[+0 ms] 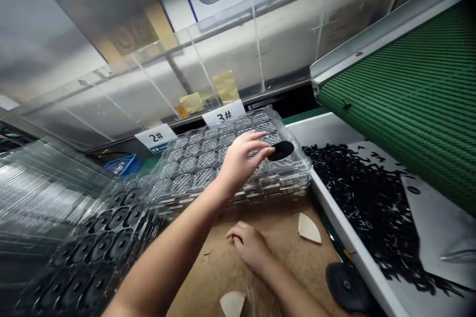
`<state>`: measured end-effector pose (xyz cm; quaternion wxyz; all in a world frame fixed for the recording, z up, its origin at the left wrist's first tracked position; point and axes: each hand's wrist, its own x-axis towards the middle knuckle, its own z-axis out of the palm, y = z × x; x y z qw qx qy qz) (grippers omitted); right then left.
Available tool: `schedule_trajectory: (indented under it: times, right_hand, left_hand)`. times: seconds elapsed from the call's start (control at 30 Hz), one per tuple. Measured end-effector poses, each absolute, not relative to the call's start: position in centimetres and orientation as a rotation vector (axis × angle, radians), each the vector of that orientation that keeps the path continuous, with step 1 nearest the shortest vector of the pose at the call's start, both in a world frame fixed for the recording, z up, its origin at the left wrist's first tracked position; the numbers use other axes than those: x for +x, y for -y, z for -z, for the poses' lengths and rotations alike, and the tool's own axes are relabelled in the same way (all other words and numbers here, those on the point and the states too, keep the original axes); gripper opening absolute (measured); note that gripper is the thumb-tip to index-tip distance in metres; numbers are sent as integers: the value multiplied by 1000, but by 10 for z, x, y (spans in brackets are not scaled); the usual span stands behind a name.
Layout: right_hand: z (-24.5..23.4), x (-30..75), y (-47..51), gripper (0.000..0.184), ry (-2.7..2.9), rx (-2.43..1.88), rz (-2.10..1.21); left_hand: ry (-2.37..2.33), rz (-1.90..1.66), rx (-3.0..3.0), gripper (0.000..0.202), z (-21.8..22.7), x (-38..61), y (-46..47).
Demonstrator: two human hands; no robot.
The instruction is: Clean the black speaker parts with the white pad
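From the head view, the left hand (pixel 243 166) reaches toward 12 o'clock over a stack of clear plastic trays (pixel 193 173). Its fingers are stretched out and touch a flat black disc (pixel 280 151), which lies at the fingertips above the trays. I cannot tell if they pinch it. The right hand (pixel 249 245) lies curled on brown cardboard (pixel 208 277) at 6 o'clock and holds nothing I can see. A heap of little black bits (pixel 364 198) sits in a white bin (pixel 327 129) at 3 o'clock. More black discs fill a clear tray (pixel 92 252) at 8 o'clock.
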<state>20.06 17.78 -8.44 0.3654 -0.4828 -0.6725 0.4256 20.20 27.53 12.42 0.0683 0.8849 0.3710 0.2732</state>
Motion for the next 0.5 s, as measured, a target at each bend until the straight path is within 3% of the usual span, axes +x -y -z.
schedule_trajectory:
  times: [0.17, 0.23, 0.4, 0.5]
  right_hand:
    - [82, 203, -180, 23, 1805, -1229, -1129]
    - [82, 204, -181, 24, 1820, -1223, -1144]
    - [80, 207, -182, 25, 1823, -1195, -1166]
    - [78, 208, -181, 24, 1818, -1190, -1159]
  left_hand:
    - [-1133, -574, 2750, 21, -107, 236, -307]
    - [-1203, -590, 2764, 31, -102, 222, -297]
    - [-1263, -633, 2886, 29, -88, 130, -231]
    - [-1326, -636, 3040, 39, -67, 49, -179]
